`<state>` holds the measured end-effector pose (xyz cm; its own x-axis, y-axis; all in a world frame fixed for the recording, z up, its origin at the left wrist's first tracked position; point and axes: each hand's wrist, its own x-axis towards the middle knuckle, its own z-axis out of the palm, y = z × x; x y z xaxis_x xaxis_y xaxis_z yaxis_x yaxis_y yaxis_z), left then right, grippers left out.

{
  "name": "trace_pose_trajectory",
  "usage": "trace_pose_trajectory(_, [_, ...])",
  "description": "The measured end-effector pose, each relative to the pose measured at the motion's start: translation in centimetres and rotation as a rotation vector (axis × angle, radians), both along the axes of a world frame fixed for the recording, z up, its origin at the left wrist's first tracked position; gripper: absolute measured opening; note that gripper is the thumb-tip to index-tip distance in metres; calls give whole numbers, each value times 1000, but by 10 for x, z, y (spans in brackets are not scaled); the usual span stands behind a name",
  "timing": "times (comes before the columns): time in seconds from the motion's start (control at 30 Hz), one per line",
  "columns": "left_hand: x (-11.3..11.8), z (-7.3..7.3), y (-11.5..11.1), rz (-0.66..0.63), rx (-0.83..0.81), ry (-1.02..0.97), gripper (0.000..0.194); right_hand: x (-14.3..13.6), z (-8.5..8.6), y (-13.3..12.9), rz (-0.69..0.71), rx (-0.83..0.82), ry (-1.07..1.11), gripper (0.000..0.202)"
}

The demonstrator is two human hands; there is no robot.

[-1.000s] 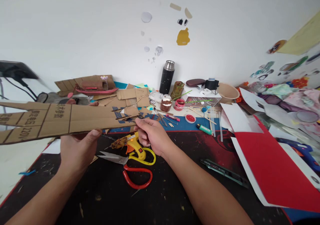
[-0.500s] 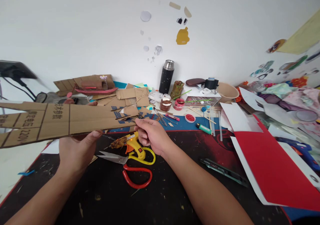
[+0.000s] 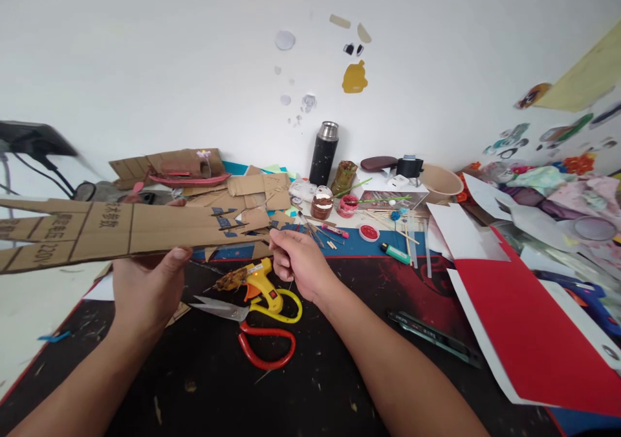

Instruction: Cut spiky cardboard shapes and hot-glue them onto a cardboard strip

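While my left hand (image 3: 145,285) is supporting the long cardboard strip (image 3: 121,233) from beneath, thumb clamping it level above the surface (image 3: 315,385), my right hand (image 3: 298,262) is closing its grip on the strip's jagged end, steadying it over the glue gun (image 3: 259,282) and scissors (image 3: 257,327).

Cardboard tipped flatter, right hand drawn in

I see the long brown printed cardboard strip (image 3: 121,235) now lying flatter and a touch lower at its far left end than a second ago; my right hand (image 3: 295,264) has edged rightward along its jagged end, while my left hand (image 3: 145,282) has shifted slightly left beneath it.
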<state>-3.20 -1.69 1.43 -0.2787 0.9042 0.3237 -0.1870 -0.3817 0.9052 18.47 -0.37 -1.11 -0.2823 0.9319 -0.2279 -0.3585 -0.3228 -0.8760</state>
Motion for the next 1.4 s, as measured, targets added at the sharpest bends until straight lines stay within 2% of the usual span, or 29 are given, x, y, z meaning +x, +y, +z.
trace_pose_trajectory(0.1, [1, -4, 3, 53, 16, -73, 89, -1, -1, 0, -40, 69, -41, 58])
trace_pose_trajectory(0.2, [-2, -12, 9, 33, -33, -197, 64, -1, -3, 0, -74, 163, -126, 62])
trace_pose_trajectory(0.3, [-10, -22, 15, 6, -97, -300, 53, -1, -7, -1, -98, 294, -260, 54])
trace_pose_trajectory(0.5, [-22, -31, 23, -38, -205, -380, 57, -2, -13, -4, -173, 512, -553, 20])
trace_pose_trajectory(0.6, [-17, -32, 22, -34, -210, -370, 58, -3, -11, -8, -181, 607, -713, 27])
trace_pose_trajectory(0.73, [-9, -33, 18, -40, -244, -351, 55, -3, -5, -13, -120, 645, -857, 41])
trace_pose_trajectory(0.83, [-8, -34, 15, -70, -262, -300, 52, -3, -4, -15, -104, 669, -946, 44])
trace_pose_trajectory(1.07, [-5, -37, 12, -80, -308, -228, 49, -3, -6, -15, -118, 714, -1069, 40])
trace_pose_trajectory(1.23, [-1, -41, 11, -71, -313, -231, 48, -3, -7, -14, -124, 739, -1083, 35])
trace_pose_trajectory(1.4, [1, -39, 11, -80, -312, -263, 48, -3, -6, -13, -125, 773, -1109, 27])
